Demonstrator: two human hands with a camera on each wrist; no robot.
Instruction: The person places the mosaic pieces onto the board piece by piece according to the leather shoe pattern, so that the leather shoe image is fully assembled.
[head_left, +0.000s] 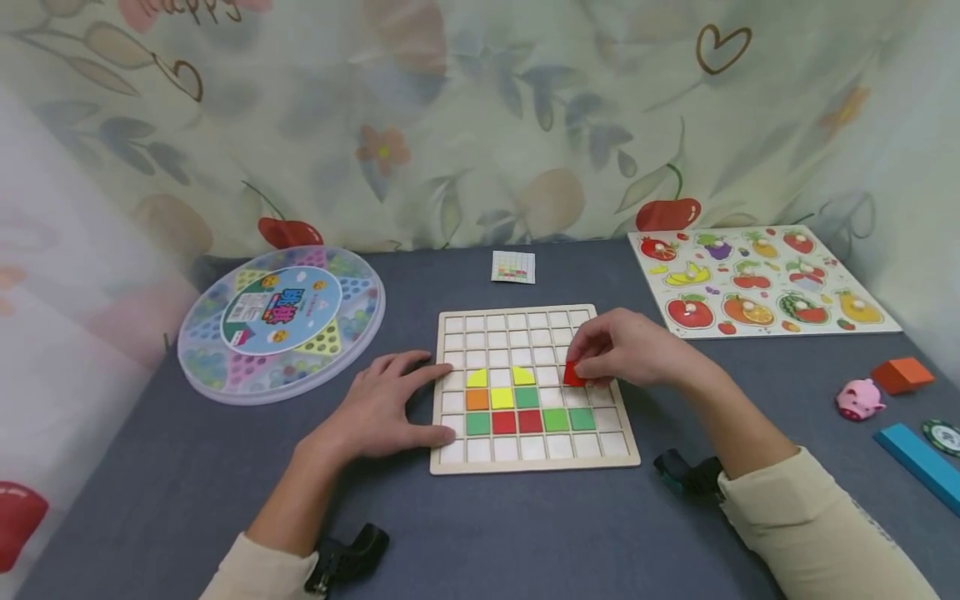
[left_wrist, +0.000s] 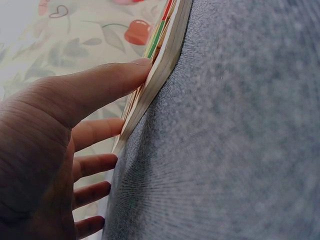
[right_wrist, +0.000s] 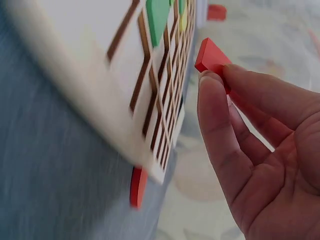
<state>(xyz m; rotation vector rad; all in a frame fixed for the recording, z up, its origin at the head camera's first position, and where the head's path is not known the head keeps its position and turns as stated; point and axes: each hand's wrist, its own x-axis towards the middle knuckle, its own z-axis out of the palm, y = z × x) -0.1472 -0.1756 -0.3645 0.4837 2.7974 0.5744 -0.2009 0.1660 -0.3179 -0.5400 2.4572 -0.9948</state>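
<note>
A wooden grid board (head_left: 536, 467) with square cells lies on the table. Square tiles in orange, green, yellow and red (head_left: 503, 422) fill some of its cells, along with two yellow tiles (head_left: 477, 378) that have a slanted side. My right hand (head_left: 633, 346) pinches a red tile (right_wrist: 212, 55) between thumb and fingers, held over the right part of the grid. On the left, my left hand (head_left: 375, 408) has its fingers spread, thumb and index fingertip touching the board's left edge. Another flat red piece (right_wrist: 137, 187) lies by the board in the right wrist view.
Behind the board lies a small pattern card (head_left: 513, 267). A round game box (head_left: 360, 337) is at the left, a fruit picture board (head_left: 750, 283) at the back right. Along the right side are a pink pig figure (head_left: 859, 400), an orange block (head_left: 903, 376), a blue bar (head_left: 922, 467) and a chip (head_left: 942, 437).
</note>
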